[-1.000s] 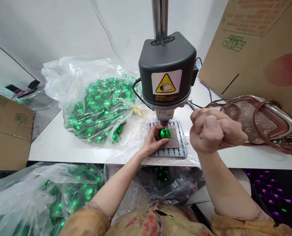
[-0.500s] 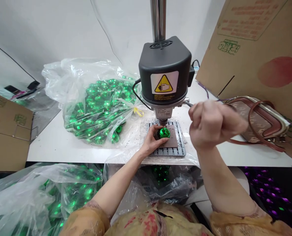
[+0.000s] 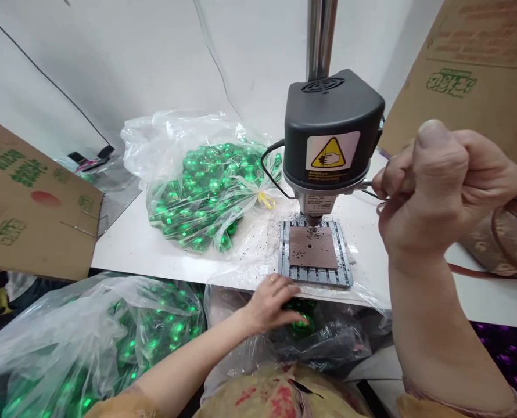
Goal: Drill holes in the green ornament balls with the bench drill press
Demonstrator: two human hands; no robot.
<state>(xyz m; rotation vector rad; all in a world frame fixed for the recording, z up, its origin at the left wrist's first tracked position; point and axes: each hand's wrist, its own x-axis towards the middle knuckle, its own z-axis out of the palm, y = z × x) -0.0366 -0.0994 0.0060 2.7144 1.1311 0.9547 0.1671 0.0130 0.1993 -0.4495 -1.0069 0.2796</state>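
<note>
My left hand point(image 3: 273, 305) is over the front edge of the table with thumb and fingers apart. Just below its thumb a shiny green ball point(image 3: 302, 327) shows at the mouth of a clear bag point(image 3: 341, 337). My right hand point(image 3: 437, 186), raised at the right, is closed around the lever point(image 3: 367, 184) of a black drill press point(image 3: 333, 128). Under the drill chuck point(image 3: 314, 220) lies a brown square plate point(image 3: 317, 255) with a small hole and dark shavings, on the slotted metal base point(image 3: 343, 276). No ball sits on the plate.
A tied clear bag of green balls point(image 3: 201, 197) is on the white table point(image 3: 128, 249) left of the press. Another bag of green balls point(image 3: 154, 331) stands below. Cardboard boxes point(image 3: 36, 203) flank the table. A handbag point(image 3: 498, 238) and purple shiny items point(image 3: 506, 360) are at the right.
My left hand has moved off the plate toward me, down past the table edge, and the green ball has left the plate. My right hand stays at the lever. The view has shifted left.
</note>
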